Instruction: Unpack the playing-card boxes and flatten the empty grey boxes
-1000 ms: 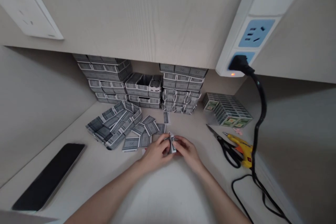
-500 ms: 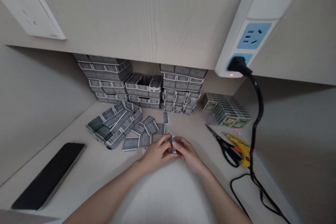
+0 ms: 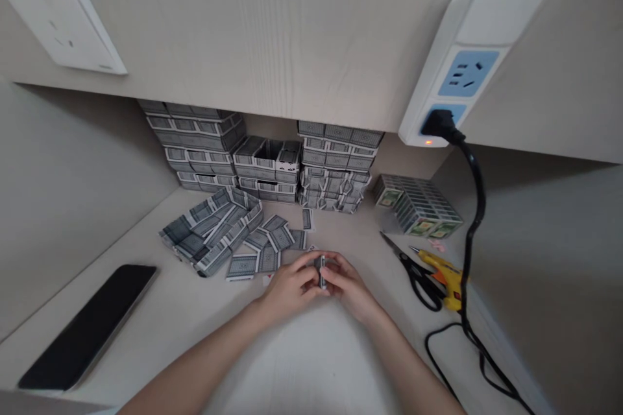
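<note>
Between my two hands, above the desk's middle, a small patterned card piece (image 3: 322, 272) stands on edge. My left hand (image 3: 294, 282) grips it from the left with curled fingers, and my right hand (image 3: 346, 282) pinches it from the right. The fingertips of both hands meet around its far side. Just left of my hands lie loose patterned cards (image 3: 243, 266), some overlapping. Beyond them sits an open tray shape made of folded cards (image 3: 214, 233), with cards inside. Fingers hide part of the held piece.
Stacked folded-card blocks (image 3: 335, 168) stand along the back. Boxed card decks (image 3: 418, 204) sit at the back right. Black scissors (image 3: 418, 275) and a yellow glue gun (image 3: 452, 282) with cables lie right. A black phone-like slab (image 3: 90, 327) is left. A power strip (image 3: 470, 65) hangs above.
The fingers of both hands have shifted around the card piece, and the far fingertips now meet. The piece is turned more edge-on. The view has moved slightly.
</note>
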The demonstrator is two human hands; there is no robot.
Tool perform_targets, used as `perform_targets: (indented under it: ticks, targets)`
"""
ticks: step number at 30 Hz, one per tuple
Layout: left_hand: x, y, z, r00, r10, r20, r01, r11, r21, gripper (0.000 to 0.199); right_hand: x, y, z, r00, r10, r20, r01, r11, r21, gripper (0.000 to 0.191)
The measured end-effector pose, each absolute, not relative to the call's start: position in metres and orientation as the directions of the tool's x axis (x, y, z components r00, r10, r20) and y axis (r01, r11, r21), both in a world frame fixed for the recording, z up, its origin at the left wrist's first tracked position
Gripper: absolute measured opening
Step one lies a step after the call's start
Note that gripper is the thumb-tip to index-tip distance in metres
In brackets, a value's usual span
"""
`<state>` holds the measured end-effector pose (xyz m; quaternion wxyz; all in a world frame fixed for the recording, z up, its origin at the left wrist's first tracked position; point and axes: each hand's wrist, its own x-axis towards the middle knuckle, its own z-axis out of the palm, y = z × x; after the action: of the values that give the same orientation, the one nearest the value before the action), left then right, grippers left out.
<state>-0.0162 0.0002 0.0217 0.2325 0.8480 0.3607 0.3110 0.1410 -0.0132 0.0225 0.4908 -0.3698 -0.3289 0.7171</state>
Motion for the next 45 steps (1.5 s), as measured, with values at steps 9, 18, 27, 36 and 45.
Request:
perform_targets:
  ticks: [9, 18, 27, 36, 45]
  targets:
    - [-0.017, 0.001, 0.025, 0.582, 0.705, 0.405, 0.446, -0.694, 0.566, 0.016, 0.141, -0.014, 0.021, -0.225, 0.954, -0.199, -0.474, -0.285, -0.833, 0.036]
    - [-0.016, -0.001, 0.029, 0.606, 0.667, 0.434, 0.387, -0.723, 0.572, 0.015, 0.140, -0.016, 0.027, -0.188, 0.962, -0.201, -0.459, -0.266, -0.847, 0.041]
    - [-0.016, -0.004, 0.029, 0.590, 0.679, 0.436, 0.351, -0.702, 0.619, 0.016, 0.137, -0.017, 0.026, -0.227, 0.952, -0.204, -0.464, -0.289, -0.837, 0.021]
    - [-0.012, -0.003, 0.033, 0.550, 0.766, 0.333, 0.289, -0.548, 0.785, 0.016, 0.139, -0.015, 0.024, -0.062, 0.971, -0.231, -0.407, -0.236, -0.883, 0.028]
    - [-0.014, 0.012, 0.029, 0.460, 0.883, -0.096, -0.083, 0.151, 0.985, 0.031, 0.145, -0.013, 0.018, 0.119, 0.953, 0.279, 0.218, 0.249, -0.943, 0.053]
